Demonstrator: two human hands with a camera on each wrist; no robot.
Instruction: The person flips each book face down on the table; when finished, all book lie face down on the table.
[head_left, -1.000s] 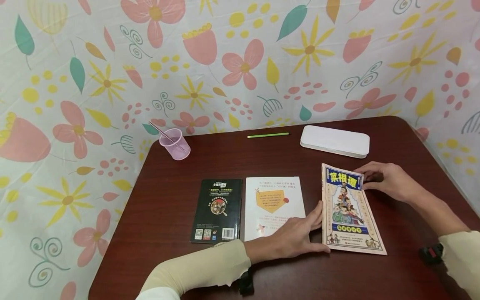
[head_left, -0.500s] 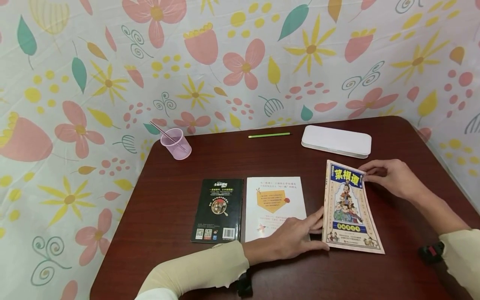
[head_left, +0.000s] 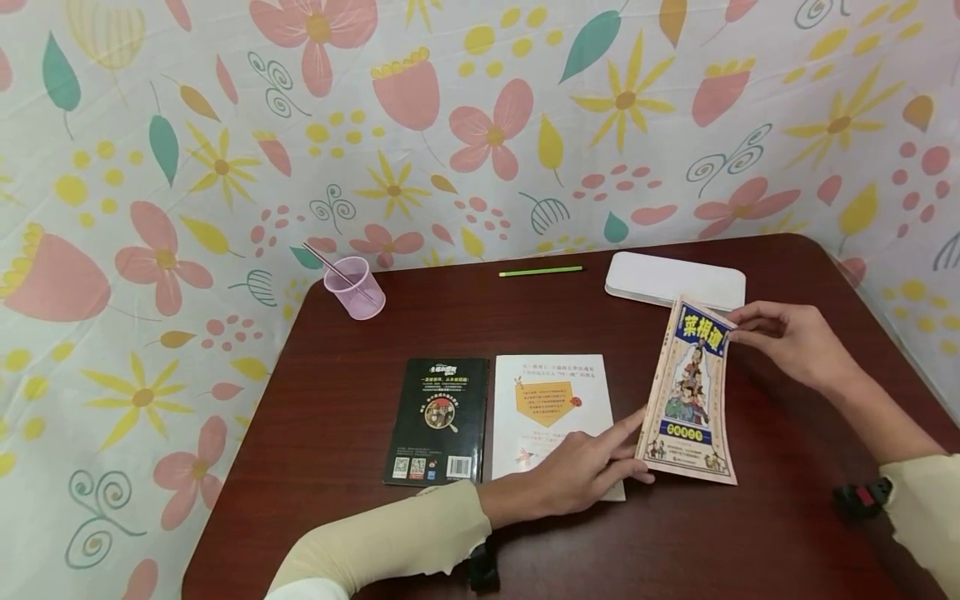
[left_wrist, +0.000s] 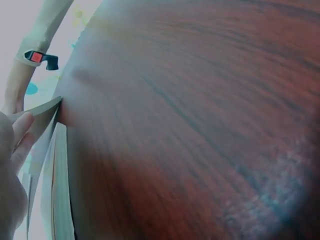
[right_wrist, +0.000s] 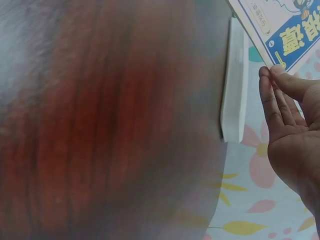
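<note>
A comic-style book (head_left: pixel 686 396) with a blue title band and cartoon figures is tilted up off the table, front cover showing. My right hand (head_left: pixel 787 337) pinches its upper right corner between thumb and fingers, as the right wrist view shows on the book's corner (right_wrist: pixel 280 50). At the lower left edge, my left hand (head_left: pixel 577 471) holds the book, thumb by the bottom corner and fingers partly hidden at the spine. Under the left hand and forearm lies a white book (head_left: pixel 551 392), partly covered. Beside it is a black book (head_left: pixel 437 417), back cover up.
A white pencil case (head_left: pixel 675 279) lies at the back right, just behind the raised book. A green pencil (head_left: pixel 540 271) is left of it. The pink cup (head_left: pixel 355 287) with a thin stick stands at the back left of the brown table (head_left: pixel 435 325). A floral curtain (head_left: pixel 480 125) hangs behind.
The book's top has risen and tilted, its lower edge moving left and away from me. My right hand has moved up with the corner. The left thumb has shifted slightly up.
</note>
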